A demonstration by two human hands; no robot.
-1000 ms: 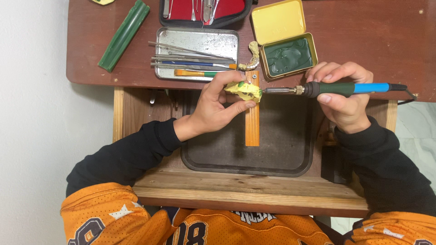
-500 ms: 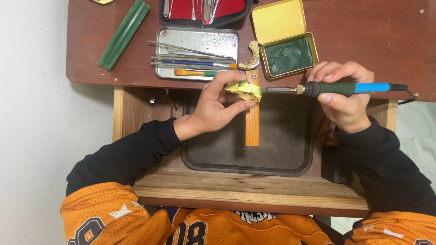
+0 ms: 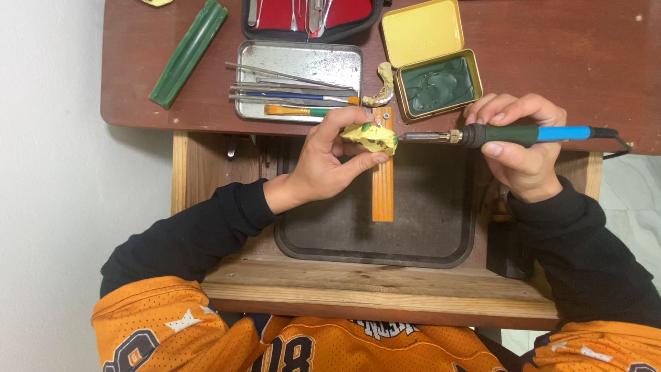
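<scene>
My left hand pinches a small yellow cast piece with green wax spots, held over a wooden bench peg. My right hand grips an electric wax pen with a black, green and blue handle. Its metal tip points left and touches the right side of the yellow piece. A cord leaves the pen at the right.
A dark tray sits in the wooden pull-out drawer below the hands. On the brown desk lie a metal tin with tools and brushes, an open yellow tin of green wax, a green wax bar and a red tool case.
</scene>
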